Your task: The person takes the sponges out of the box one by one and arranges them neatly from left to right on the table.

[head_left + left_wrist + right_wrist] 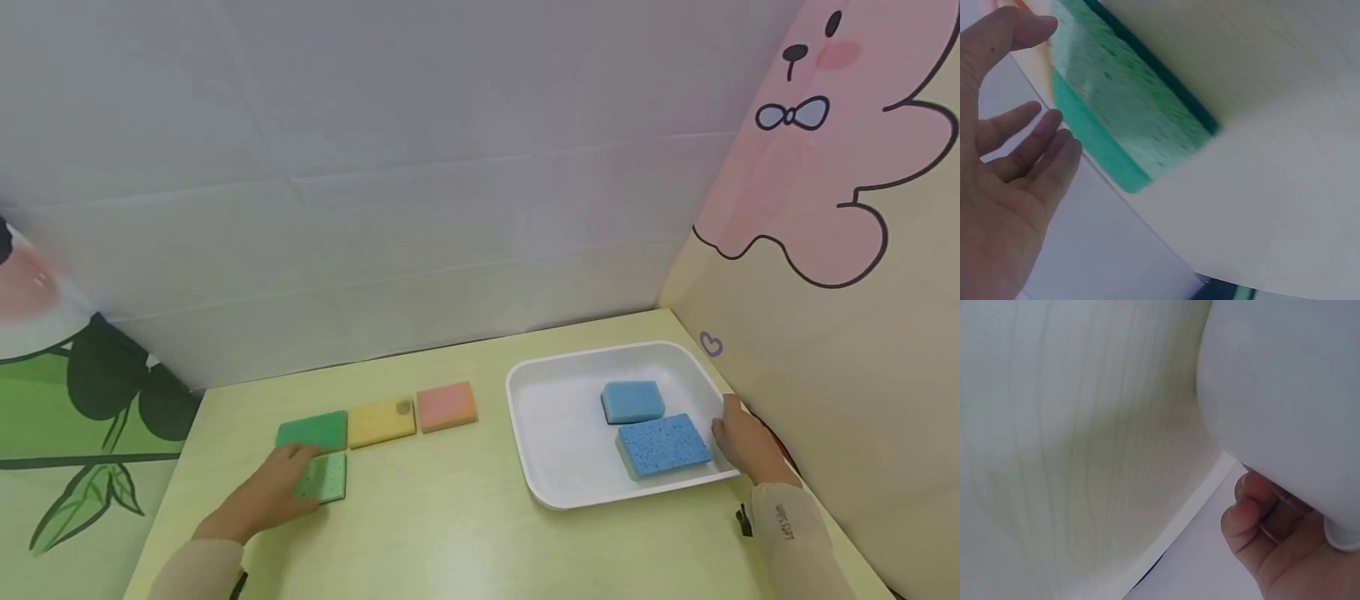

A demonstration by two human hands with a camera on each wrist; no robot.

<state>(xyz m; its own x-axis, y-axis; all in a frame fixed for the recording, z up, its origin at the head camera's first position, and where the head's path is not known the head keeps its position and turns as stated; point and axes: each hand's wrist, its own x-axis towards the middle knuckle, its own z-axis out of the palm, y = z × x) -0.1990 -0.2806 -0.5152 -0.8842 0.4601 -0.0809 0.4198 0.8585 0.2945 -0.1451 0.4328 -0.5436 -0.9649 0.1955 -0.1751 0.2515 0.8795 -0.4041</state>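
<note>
At the table's left my left hand hovers over a light green sponge; in the left wrist view thumb and fingers are spread apart beside it, and I see no grip. Just behind lies a darker green sponge, partly covered by my fingertips in the head view. My right hand holds the right rim of a white tray, with curled fingers under the edge in the right wrist view. In the tray, a plain blue sponge lies behind a larger speckled blue sponge.
A yellow sponge and a pink-orange sponge continue the row to the right of the dark green one. White sheeting rises behind the pale yellow table, and a printed panel stands close beyond the tray's right side.
</note>
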